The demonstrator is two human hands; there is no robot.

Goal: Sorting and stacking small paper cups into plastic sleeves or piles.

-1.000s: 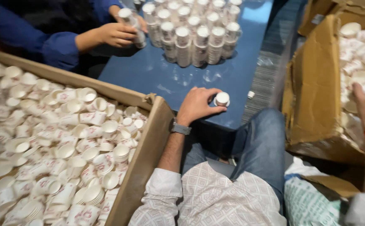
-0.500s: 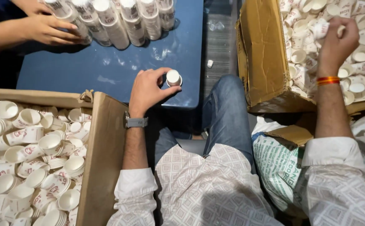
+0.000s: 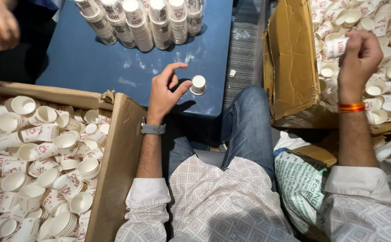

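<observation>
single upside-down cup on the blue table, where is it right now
In the head view the single upside-down cup stands near the front edge of the blue table, just right of the left hand, whose fingers are open and off it.

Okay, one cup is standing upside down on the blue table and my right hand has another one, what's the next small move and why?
Probably bring the right hand across and set its paper cup upside down over the single cup on the blue table. The left hand is open beside that lone cup, not gripping it, and the rows of stacked cups at the far edge suggest stacks are being built this way.
</observation>
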